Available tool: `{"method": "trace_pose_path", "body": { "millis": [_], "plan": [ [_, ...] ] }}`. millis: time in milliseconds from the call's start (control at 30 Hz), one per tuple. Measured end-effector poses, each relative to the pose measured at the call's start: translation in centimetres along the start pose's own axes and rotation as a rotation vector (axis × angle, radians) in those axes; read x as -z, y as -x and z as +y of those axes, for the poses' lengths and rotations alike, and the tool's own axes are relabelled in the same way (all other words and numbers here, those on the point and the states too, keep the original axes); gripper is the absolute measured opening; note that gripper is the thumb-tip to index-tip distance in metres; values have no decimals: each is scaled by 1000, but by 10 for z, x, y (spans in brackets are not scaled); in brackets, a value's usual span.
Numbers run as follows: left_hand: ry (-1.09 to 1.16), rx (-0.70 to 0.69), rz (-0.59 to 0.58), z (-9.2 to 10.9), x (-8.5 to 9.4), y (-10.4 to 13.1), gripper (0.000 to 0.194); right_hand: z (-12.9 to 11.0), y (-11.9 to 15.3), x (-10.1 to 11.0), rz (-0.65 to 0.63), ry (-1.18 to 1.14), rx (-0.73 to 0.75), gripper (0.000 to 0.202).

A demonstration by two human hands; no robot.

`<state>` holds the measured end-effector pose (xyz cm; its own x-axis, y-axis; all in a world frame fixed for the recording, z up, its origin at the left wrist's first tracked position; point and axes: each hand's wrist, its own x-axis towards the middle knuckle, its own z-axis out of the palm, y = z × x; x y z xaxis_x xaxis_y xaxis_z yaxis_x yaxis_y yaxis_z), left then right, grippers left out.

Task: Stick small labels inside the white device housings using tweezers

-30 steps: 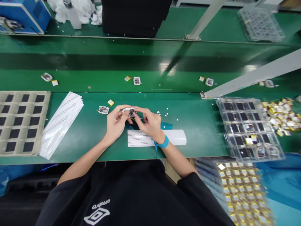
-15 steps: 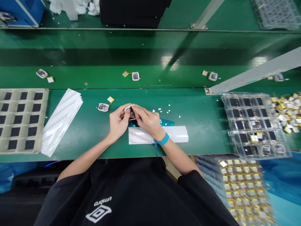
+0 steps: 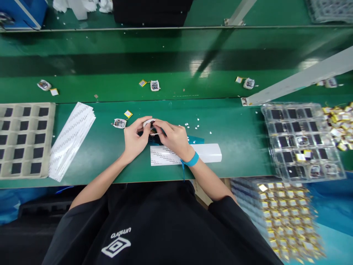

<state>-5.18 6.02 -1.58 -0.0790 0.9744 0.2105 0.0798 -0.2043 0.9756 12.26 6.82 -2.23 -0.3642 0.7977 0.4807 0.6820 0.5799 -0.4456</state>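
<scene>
My left hand (image 3: 135, 139) is closed around a small white device housing (image 3: 149, 122) with dark electronics inside, its thumb on the near side. My right hand (image 3: 174, 139), with a blue band on the wrist, meets it from the right; its fingers are bent and pressed to the housing. A thin pale strip or edge shows below the right fingers; I cannot make out what it is. Under the right hand lie a sheet of white printed adhesive labels (image 3: 164, 156) and a blue film (image 3: 196, 140). Left of my hands is another open housing (image 3: 119, 123) wired to a yellow-edged battery (image 3: 128, 114).
A beige compartment tray (image 3: 52, 143) and a fan of label sheets (image 3: 72, 141) lie left. To the right are a clear tray (image 3: 303, 141) and a battery pile (image 3: 340, 123). Several wired housings line the back, such as one housing (image 3: 154, 85). A slanted metal post (image 3: 300, 77) crosses the right.
The camera view has shifted slightly. Both hands stay together at the white housing, which now appears tilted a little differently, with the right fingers slightly more bent over it.
</scene>
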Motion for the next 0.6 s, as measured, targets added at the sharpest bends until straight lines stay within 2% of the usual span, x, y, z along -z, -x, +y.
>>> {"method": "trace_pose_path", "body": {
  "millis": [200,433,600],
  "plan": [
    [-82,-60,-15,0,4,-5,29,0,-2,1,1,-19,-12,28],
    [-49,-70,-29,4,7,-7,26,1,-3,2,-5,25,7,32],
    [-188,-129,4,5,8,-8,23,0,-4,4,-35,32,32,30]
  ]
}}
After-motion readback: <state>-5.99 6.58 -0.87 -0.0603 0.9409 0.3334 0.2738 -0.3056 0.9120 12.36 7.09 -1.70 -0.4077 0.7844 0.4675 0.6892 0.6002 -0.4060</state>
